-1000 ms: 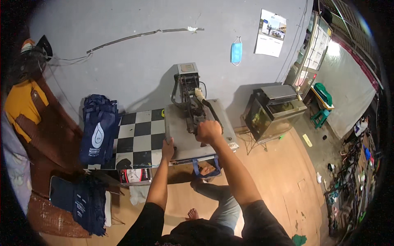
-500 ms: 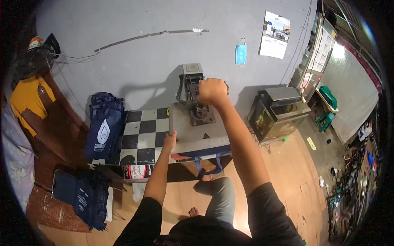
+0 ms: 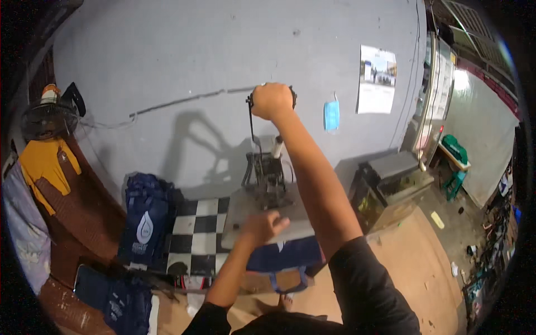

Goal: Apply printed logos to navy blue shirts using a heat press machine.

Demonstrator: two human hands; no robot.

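Observation:
My right hand [image 3: 272, 101] is closed around the end of a long black lever handle, raised high in front of the grey wall. The handle belongs to a lever press [image 3: 268, 170], dark metal, standing on the table. My left hand [image 3: 262, 229] hovers at the near part of the press's grey flat plate [image 3: 237, 206], slightly blurred, thumb and fingers apart and holding nothing. A navy cloth bag [image 3: 290, 254] hangs at the front beneath the plate, its strap loop dangling; part of it is hidden under the plate.
A black-and-white checkered tabletop [image 3: 192, 223] lies left of the press, with a stack of navy bags [image 3: 146, 223] on it. More navy bags [image 3: 114, 304] lie lower left. A glass tank [image 3: 391, 184] stands to the right. A fan [image 3: 50, 120] is far left.
My right hand has swung up with the lever handle, which now stands high. My left hand has left the plate's left edge and moved right. The view has tilted upward.

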